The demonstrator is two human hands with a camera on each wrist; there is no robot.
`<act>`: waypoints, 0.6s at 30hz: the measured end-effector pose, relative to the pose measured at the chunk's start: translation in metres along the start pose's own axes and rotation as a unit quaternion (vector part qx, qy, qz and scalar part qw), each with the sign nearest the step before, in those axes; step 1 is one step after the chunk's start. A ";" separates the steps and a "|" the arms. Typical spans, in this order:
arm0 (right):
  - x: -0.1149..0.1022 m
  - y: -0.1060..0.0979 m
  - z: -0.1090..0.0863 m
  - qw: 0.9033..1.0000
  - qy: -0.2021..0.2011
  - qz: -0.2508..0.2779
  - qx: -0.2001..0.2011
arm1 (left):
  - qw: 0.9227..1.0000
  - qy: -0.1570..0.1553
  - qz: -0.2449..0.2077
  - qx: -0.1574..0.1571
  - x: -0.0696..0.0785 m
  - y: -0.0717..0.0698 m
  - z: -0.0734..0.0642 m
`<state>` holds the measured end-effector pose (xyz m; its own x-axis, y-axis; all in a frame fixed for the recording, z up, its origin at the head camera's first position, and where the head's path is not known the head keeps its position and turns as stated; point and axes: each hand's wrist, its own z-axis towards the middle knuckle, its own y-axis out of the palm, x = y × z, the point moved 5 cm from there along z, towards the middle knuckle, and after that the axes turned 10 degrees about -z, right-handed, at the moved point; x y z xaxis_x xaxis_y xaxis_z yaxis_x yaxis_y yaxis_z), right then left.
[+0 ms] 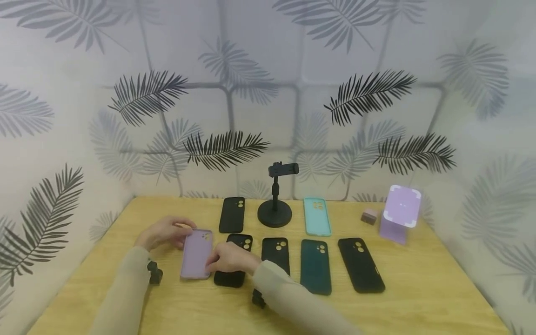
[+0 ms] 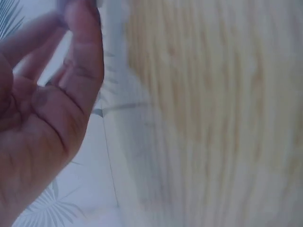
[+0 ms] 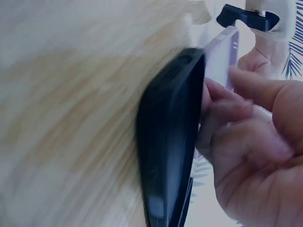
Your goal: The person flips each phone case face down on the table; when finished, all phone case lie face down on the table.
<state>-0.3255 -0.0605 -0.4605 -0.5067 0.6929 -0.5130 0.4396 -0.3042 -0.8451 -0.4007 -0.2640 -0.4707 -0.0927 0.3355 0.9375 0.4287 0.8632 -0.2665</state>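
Note:
A lilac phone case (image 1: pixel 196 255) with camera cutouts at its top right is at the left of the table. My left hand (image 1: pixel 170 231) holds it by the upper left corner, fingers bent; in the left wrist view that hand's (image 2: pixel 47 101) fingertips run out at the top edge. My right hand (image 1: pixel 232 257) pinches the lower right edge of the case, reaching over a black phone case (image 1: pixel 229 278). In the right wrist view the right hand's thumb is near the lilac rim (image 3: pixel 234 42), and the black case (image 3: pixel 168 137) stands close in front.
More phone cases lie to the right: black (image 1: pixel 275 253), dark teal (image 1: pixel 316 274) and black (image 1: pixel 361 267). Behind are a black case (image 1: pixel 232 215), a black phone stand (image 1: pixel 274 214), a turquoise case (image 1: pixel 317 218), a small pinkish block (image 1: pixel 369 216) and a lilac stand (image 1: pixel 402 207).

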 end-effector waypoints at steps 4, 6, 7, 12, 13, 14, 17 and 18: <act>0.001 0.005 0.000 0.994 0.035 0.097 -0.027 | 0.999 -0.004 -0.027 -0.016 -0.002 0.001 0.001; 0.001 0.005 -0.001 0.989 0.047 0.136 -0.033 | 0.999 0.001 -0.034 -0.019 0.002 0.002 0.003; 0.000 0.005 -0.001 0.987 0.050 0.146 -0.034 | 0.999 0.003 -0.040 -0.018 0.005 0.002 0.004; -0.006 0.005 0.001 0.981 0.056 0.179 -0.041 | 0.998 0.022 -0.058 -0.015 0.016 0.003 0.002; -0.006 0.006 0.001 0.980 0.057 0.184 -0.042 | 0.998 0.024 -0.061 -0.014 0.017 0.004 0.001; -0.007 0.008 0.001 0.980 0.058 0.187 -0.042 | 0.998 0.024 -0.063 -0.012 0.017 0.005 0.001; -0.007 0.011 0.002 0.978 0.060 0.196 -0.038 | 0.997 0.026 -0.071 -0.006 0.019 0.009 0.001; -0.007 0.012 0.002 0.978 0.060 0.198 -0.035 | 0.997 0.026 -0.074 -0.002 0.018 0.010 0.001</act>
<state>-0.3185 -0.0703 -0.4677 -0.1971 0.6030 -0.7730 0.6362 -0.5212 -0.5688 -0.3989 -0.2486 -0.4564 -0.1082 0.1850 0.9768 0.4173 0.9002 -0.1243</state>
